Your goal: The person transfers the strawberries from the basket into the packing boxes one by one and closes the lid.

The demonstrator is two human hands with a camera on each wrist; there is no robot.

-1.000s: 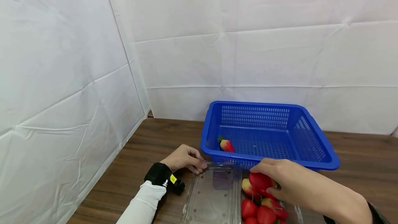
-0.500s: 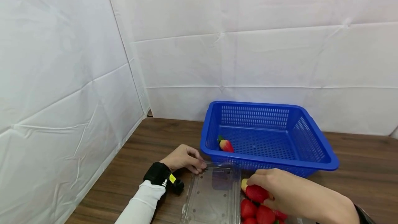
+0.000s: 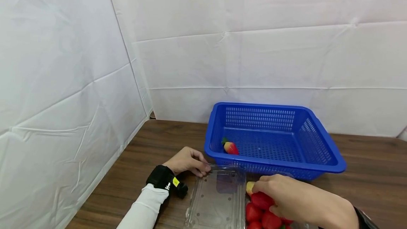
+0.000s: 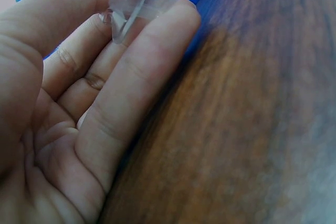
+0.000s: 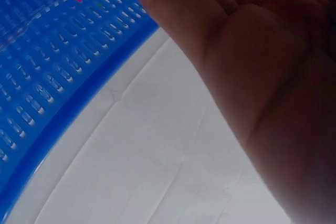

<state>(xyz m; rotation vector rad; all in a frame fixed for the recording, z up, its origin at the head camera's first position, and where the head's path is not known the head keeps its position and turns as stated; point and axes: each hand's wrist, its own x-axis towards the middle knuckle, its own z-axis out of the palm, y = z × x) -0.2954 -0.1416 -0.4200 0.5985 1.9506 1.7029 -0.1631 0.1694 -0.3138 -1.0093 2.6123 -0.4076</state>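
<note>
Head view: left hand (image 3: 189, 162) pinches a clear plastic box (image 3: 216, 202). Right hand (image 3: 292, 196) grips a strawberry (image 3: 262, 200), blue basket (image 3: 270, 164) just beyond.

Here we are in a screened-off booth, by its look a test or recording corner: a white back sheet (image 3: 286, 59) and a white side sheet (image 3: 63, 63), both creased with long folds, meet in a corner behind a wood-grain bench (image 3: 171, 135). And look at that white sleeve (image 3: 141, 204), a black strap (image 3: 158, 176) worn at its cuff, more lab than kitchen, while the room beyond is hidden.
</note>
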